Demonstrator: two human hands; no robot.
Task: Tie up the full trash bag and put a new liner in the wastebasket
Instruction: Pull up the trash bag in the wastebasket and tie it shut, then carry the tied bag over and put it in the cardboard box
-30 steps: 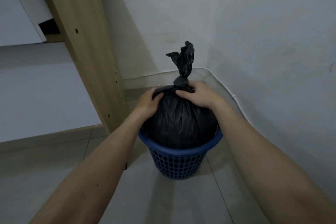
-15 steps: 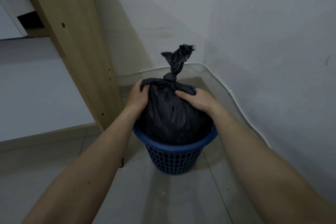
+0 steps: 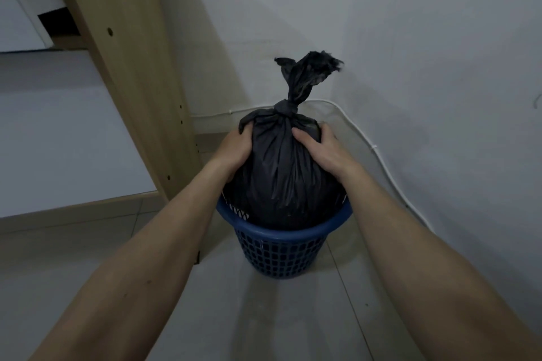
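Note:
A full black trash bag (image 3: pixel 281 173) sits in a blue lattice wastebasket (image 3: pixel 281 233) on the floor, with its lower part still inside the rim. Its neck is tied in a knot (image 3: pixel 286 108), and the loose end stands up above it. My left hand (image 3: pixel 234 146) grips the bag's upper left side, fingers curled into the plastic. My right hand (image 3: pixel 322 152) holds the upper right side, thumb on the front and fingers wrapped round the far side. No new liner is in view.
A tall wooden furniture panel (image 3: pixel 132 67) stands just left of the basket. White walls meet in a corner behind it, and a white cable (image 3: pixel 381 155) runs along their base. Grey floor tiles (image 3: pixel 264 316) spread out in front.
Both hands have slid from the knot down onto the bag's sides. The bag now stands higher above the basket rim, showing a gap at the left inside the basket.

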